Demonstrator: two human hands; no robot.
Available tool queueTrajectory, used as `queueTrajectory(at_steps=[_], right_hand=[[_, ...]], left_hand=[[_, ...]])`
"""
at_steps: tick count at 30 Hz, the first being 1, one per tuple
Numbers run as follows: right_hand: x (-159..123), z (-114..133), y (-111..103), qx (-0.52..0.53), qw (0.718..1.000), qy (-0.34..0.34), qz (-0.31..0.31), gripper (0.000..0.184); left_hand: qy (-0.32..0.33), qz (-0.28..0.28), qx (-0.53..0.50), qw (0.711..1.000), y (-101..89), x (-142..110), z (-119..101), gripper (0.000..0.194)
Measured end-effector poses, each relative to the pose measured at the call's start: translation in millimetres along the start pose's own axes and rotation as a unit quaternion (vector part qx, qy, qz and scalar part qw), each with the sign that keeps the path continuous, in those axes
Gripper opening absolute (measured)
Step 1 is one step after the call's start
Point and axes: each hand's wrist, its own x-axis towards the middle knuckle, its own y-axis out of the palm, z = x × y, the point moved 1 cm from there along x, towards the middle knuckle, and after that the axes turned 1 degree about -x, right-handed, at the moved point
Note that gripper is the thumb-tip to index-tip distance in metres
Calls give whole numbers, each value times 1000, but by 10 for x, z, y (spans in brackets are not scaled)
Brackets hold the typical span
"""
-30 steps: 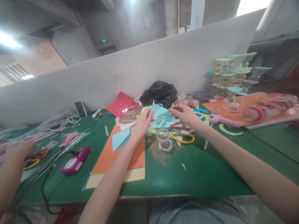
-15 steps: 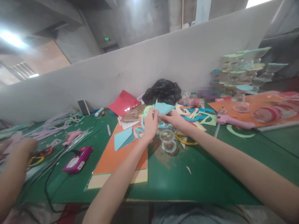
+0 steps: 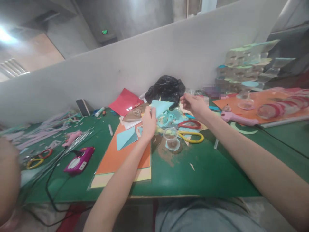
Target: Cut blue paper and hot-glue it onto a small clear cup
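Observation:
My left hand [image 3: 149, 122] is closed on the near left edge of a light blue paper sheet [image 3: 162, 107], raised above the clutter. My right hand [image 3: 194, 103] hangs apart to the right of the sheet, fingers loosely bent and nothing visible in them. Below lie light blue paper scraps [image 3: 166, 119] and scissors with red and yellow handles [image 3: 194, 137], their blades hidden. A clear plastic cup piece [image 3: 172, 135] with a pale blue paper base stands in front. Another folded light blue paper [image 3: 126, 138] rests on orange sheets [image 3: 118, 158] beside my left forearm.
A black plastic bag [image 3: 165, 90] sits against the wall. Pink glue guns [image 3: 238, 119] lie at both sides, cords trailing. Stacked clear cup pieces [image 3: 248, 66] stand at the back right. A purple box [image 3: 79, 160], more scissors [image 3: 38, 158] and another person's arm [image 3: 8, 183] are at left.
My right hand has let go of the light blue paper and moved up and right. My left hand keeps the paper. The other person's hand has left the scissors at left.

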Motion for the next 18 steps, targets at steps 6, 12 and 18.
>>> queueTrajectory(at_steps=[6, 12, 18], right_hand=[[-81, -38, 16, -119, 992, 8, 41, 44], [-303, 15, 270, -199, 973, -26, 111, 32], [-327, 97, 237, -185, 981, -15, 58, 31]], left_hand=[[-96, 18, -111, 989, 9, 18, 116, 20], [-85, 83, -147, 982, 149, -115, -89, 24], [-14, 147, -189, 971, 144, -100, -63, 34]])
